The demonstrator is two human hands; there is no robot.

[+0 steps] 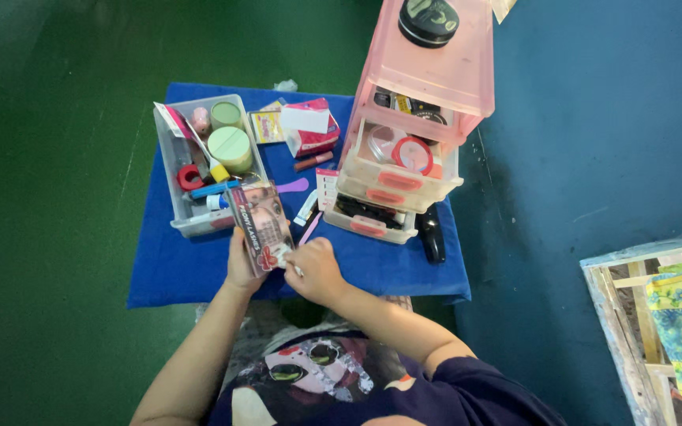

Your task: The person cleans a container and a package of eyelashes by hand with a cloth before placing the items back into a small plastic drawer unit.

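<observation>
We see the left hand (242, 264) gripping a flat cosmetics packet (260, 226) — light, bendable, best held by edges — right hand (315, 270) pinching its lower corner.

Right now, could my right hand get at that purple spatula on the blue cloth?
Probably yes. The right hand pinches the corner of the flat packet, and the purple spatula lies in the open on the blue cloth just beyond it. You would have to let go of the packet first.

head view, steeply down, close overhead
</observation>
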